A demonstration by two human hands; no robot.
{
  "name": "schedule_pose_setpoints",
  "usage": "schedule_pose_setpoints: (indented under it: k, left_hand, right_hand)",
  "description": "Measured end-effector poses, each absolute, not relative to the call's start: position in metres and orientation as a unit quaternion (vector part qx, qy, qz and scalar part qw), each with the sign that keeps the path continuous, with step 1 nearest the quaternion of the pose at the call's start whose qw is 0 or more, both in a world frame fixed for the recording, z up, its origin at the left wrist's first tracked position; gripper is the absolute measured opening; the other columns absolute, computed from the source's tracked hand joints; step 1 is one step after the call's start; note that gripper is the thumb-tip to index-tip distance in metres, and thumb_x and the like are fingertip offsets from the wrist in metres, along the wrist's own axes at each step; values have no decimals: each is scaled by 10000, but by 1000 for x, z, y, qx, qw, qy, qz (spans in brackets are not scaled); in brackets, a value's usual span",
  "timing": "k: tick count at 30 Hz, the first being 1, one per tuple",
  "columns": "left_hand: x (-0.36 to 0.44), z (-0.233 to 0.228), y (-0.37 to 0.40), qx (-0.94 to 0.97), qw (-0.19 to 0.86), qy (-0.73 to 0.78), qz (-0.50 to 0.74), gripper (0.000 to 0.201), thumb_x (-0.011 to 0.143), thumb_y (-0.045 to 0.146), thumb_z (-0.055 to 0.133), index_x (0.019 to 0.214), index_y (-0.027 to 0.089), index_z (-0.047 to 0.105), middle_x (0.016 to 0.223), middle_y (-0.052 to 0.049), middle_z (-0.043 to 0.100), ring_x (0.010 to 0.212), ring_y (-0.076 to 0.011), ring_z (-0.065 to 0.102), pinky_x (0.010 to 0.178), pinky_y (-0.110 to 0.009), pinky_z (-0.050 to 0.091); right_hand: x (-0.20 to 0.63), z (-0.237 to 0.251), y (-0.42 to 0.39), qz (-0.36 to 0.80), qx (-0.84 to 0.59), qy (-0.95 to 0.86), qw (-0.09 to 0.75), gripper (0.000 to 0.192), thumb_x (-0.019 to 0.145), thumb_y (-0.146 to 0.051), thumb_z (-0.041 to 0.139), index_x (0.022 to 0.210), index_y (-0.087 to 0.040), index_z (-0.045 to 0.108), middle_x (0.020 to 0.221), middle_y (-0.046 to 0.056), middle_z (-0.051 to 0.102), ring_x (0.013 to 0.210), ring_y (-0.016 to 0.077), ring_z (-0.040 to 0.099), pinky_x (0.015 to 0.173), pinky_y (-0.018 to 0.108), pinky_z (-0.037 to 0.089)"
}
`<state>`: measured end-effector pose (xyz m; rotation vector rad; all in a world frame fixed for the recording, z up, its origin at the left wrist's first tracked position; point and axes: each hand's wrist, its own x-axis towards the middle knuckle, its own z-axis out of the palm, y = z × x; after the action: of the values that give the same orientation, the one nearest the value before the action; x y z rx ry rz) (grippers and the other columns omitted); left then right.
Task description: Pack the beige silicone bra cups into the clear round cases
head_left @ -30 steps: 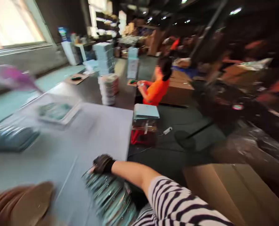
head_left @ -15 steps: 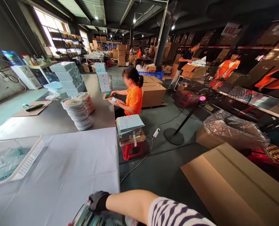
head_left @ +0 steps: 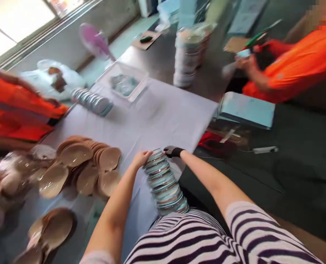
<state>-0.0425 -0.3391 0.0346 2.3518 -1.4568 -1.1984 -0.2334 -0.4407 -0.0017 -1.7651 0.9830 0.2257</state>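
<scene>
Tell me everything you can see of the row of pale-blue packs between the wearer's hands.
The row of packs is many rounded, pale blue-green pieces layered with brownish bands, glossy like clear plastic. It runs slantwise beside the edge of the white table, its near end by the striped shirt; contact there is unclear. The bare left hand and gloved right hand flank and touch its far end. Any print is unreadable.

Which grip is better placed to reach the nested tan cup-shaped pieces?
Probably left: the left grip is nearer the nested tan cup-shaped pieces and on their side of the teal-banded stack. The gloved right grip is on the stack's opposite side.
</scene>
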Motion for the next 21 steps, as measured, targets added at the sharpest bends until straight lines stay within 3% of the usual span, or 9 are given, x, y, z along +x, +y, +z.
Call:
schedule_pose_setpoints:
  k: [5, 9, 12, 17, 21]
  left_hand:
    - [-25, 17, -341, 763, 88, -443, -463, 509, 914, 513, 463, 1067, 127, 758, 905, -54, 741, 864, -186, 639, 772, -232, 454]
    - [-25, 19, -352, 738, 80, -457, -490, 467, 885, 521, 522, 1015, 148, 771, 892, -35, 744, 868, -174, 636, 780, -222, 457]
    - [-29, 25, -356, 736, 59, -469, -485, 416, 863, 519, 568, 988, 180, 775, 903, -25, 748, 896, -182, 641, 813, -231, 464]
    - [-30, 36, -337, 760, 47, -458, -459, 375, 906, 501, 545, 997, 213, 767, 965, -13, 747, 962, -193, 655, 872, -254, 479]
    - [-75, 56, -380, 758, 45, -495, -422, 359, 930, 446, 575, 1151, 175, 655, 1176, -67, 660, 1039, -222, 633, 908, -386, 532]
  right_hand:
    - [-228, -30, -443, 117, -745, 375, 540, 297, 964, -233, 449, 912, -86, 702, 865, 88, 706, 620, 86, 616, 610, 184, 451]
    - [-233, -31, -447, 102, -751, 380, 530, 294, 956, -251, 443, 863, -114, 686, 853, 98, 705, 674, 129, 642, 631, 207, 472]
    - [-236, -34, -450, 110, -757, 382, 519, 185, 890, -179, 513, 819, -109, 668, 778, 98, 688, 683, 148, 632, 652, 226, 478]
    - [-227, -38, -437, 138, -759, 347, 534, 227, 955, -160, 420, 1058, -130, 621, 805, 51, 677, 662, 108, 614, 605, 193, 477]
    - [-242, -7, -440, 153, -774, 349, 506, 258, 976, -337, 543, 1117, -136, 622, 1033, 71, 663, 859, 155, 645, 757, 315, 558]
